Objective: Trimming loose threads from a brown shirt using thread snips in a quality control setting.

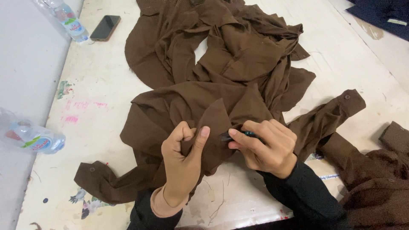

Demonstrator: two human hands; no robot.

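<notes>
Worn cream worktable [98, 85] fills the head view: flat, scuffed top w/ pink smears, paint flecks and faded floral stickers near the front edge; pale grey floor runs down the left side. Big heap of brown shirt fabric [238, 55] sprawls across the middle, matte, soft, heavily creased, folds piled on folds; one buttoned cuff [91, 172] trails out at lower left, another sleeve w/ a button [345, 104] stretches right. Left hand [181, 157] sits at the heap's near edge, thumb up, fingers curled tight round a pinched triangular flap of the brown cloth, so it's clamped on the fabric. Right hand [266, 147] is just beside it, nearly touching, fingers closed round a small dark snipping tool [234, 135] w/ a greenish grip; its tip pokes out toward the held flap, right at the cloth. Both wrists in dark long sleeves, left w/ a tan cuff showing. Loose threads [219, 200] lie thin and curly on the bare top below the hands. More brown garments [379, 179] bunch at lower right, a small white label beside them. Far left: two clear plastic bottles, one [70, 21] at the table's top corner, one [30, 136] lying on the floor side; a black phone [105, 27], flat and glossy, next to the upper bottle. Navy cloth [379, 15] at top right corner.
</notes>
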